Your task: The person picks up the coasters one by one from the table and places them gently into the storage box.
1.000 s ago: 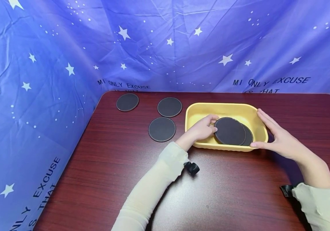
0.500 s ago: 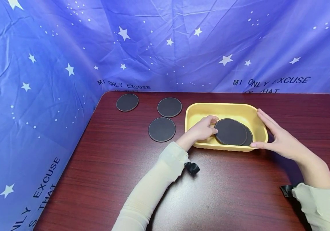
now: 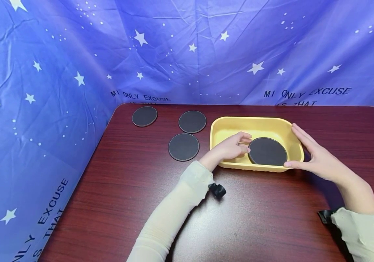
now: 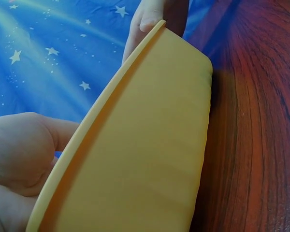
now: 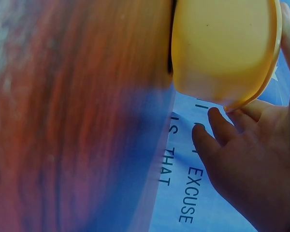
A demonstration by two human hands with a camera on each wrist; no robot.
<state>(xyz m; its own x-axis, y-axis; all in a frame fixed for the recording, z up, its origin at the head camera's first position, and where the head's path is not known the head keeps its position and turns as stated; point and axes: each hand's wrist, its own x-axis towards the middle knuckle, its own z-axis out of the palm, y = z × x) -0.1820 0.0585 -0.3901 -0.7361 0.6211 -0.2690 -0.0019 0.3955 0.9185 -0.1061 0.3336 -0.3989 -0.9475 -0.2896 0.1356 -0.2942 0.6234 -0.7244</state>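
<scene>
One black disc (image 3: 267, 151) shows inside the yellow bin (image 3: 255, 125), at the fingertips of the left grip (image 3: 232, 146), whose fingers stand parted. The right grip (image 3: 321, 160) clasps the bin's end. Three discs (image 3: 183, 147) lie on the bench (image 3: 115, 189), left of both grips.

Starry blue cloth (image 3: 173, 76): "MI ONLY EXCUSE IS THAT", printed repeatedly.

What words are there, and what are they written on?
"MI ONLY EXCUSE": twice, back of the curtain.
"IS THAT": below both, partly hidden.
"NLY EXCUSE", "S THAT": curtain's left side, cut off.
"EXCUSE", "IS THAT": curtain, right wrist view, rest covered.
None visible on yellow box or black discs.
</scene>
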